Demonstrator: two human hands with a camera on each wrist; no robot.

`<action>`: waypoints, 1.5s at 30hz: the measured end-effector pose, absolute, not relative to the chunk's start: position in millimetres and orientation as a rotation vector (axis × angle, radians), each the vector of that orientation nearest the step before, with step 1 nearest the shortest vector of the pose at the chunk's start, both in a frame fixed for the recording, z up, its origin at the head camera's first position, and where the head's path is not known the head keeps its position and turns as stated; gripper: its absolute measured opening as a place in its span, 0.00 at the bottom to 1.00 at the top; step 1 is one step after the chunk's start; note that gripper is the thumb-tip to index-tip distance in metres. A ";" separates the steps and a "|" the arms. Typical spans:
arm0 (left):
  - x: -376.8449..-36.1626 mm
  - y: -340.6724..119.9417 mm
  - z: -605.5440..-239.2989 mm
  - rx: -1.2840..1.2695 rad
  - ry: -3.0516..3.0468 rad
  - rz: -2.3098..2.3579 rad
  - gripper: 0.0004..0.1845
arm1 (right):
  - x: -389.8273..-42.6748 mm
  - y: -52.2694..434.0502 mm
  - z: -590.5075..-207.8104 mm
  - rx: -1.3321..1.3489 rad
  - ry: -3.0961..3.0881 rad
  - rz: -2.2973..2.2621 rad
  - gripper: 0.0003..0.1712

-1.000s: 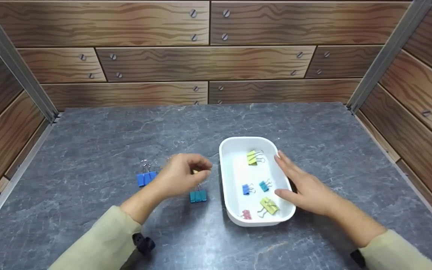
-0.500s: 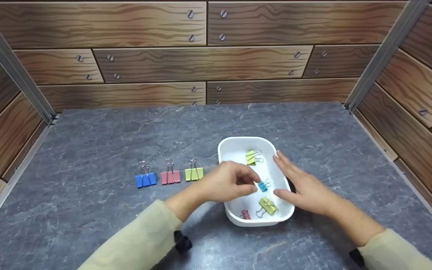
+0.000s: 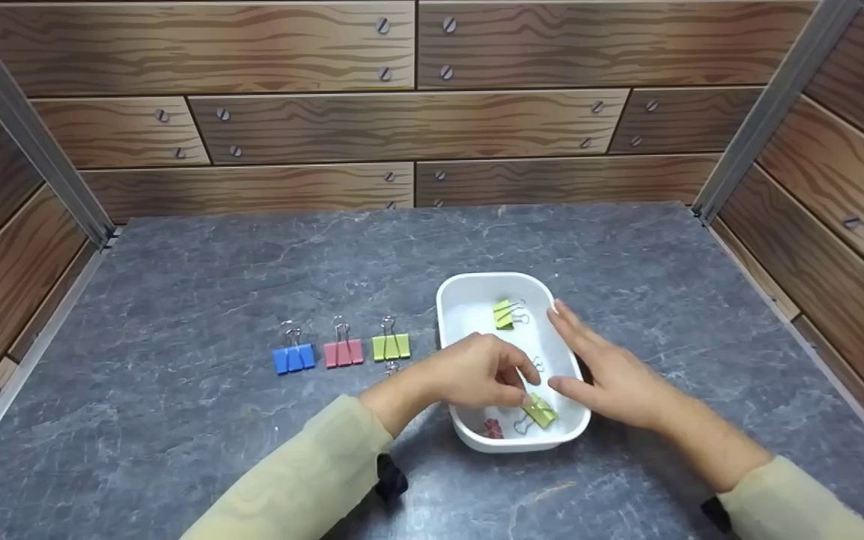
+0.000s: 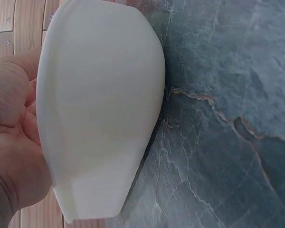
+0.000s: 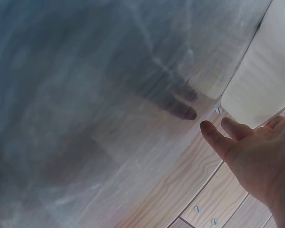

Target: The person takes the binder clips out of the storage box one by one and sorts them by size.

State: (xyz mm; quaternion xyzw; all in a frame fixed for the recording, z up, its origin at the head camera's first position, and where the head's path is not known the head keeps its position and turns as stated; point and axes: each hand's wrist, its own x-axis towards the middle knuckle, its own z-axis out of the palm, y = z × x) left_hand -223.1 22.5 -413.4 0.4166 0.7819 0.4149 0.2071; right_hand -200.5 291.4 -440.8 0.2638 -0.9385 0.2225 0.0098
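From the head view, my left hand (image 3: 481, 375) reaches into a white oval tray (image 3: 469, 300) on the grey stone tabletop (image 3: 214, 262). Its fingers are curled, tips together, just above a yellow-green binder clip (image 3: 539, 411) near the tray's near end; whether they pinch anything I cannot tell, since the hand hides its own fingertips. My right hand (image 3: 612, 375) rests flat against the tray's right rim, fingers straight and relaxed, holding nothing.

The tray's long axis runs away from me, tilted slightly leftward at the far end. Inside it, a second yellow-green clip (image 3: 505, 314) lies at the far end with its wire handles pointing right, and a small red clip (image 3: 493, 429) lies at the near end.

Left of the tray, three clips stand in a row on the tabletop, handles pointing away from me: blue clip (image 3: 294, 357), pink clip (image 3: 343, 352), green clip (image 3: 391, 346).

The left wrist view shows only the tray's smooth outer wall (image 4: 99, 109) beside my palm, none of the clips. The right wrist view is blurred; it shows my straight fingers (image 5: 218, 140) next to the tray's wall.
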 end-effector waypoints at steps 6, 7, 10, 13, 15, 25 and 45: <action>-228.6 26.8 -413.8 1.153 2.106 1.083 0.11 | -200.2 292.8 -441.3 0.818 -2.935 0.689 0.51; -229.4 27.7 -414.1 1.151 2.098 1.074 0.11 | -200.0 293.3 -441.6 0.818 -2.934 0.691 0.51; -230.8 30.5 -414.3 1.145 2.082 1.043 0.12 | -199.3 294.7 -442.4 0.820 -2.931 0.698 0.51; -231.0 33.7 -414.6 1.124 2.063 1.024 0.12 | -199.0 295.7 -442.6 0.822 -2.924 0.699 0.51; -230.9 35.6 -414.9 1.112 2.056 1.019 0.12 | -199.0 296.0 -442.3 0.825 -2.920 0.697 0.51; -230.6 41.0 -415.7 1.094 2.102 0.949 0.11 | -199.4 295.5 -441.1 0.835 -2.905 0.697 0.50; -231.2 41.8 -417.2 1.116 2.135 0.904 0.06 | -200.0 292.6 -441.0 0.845 -2.914 0.695 0.50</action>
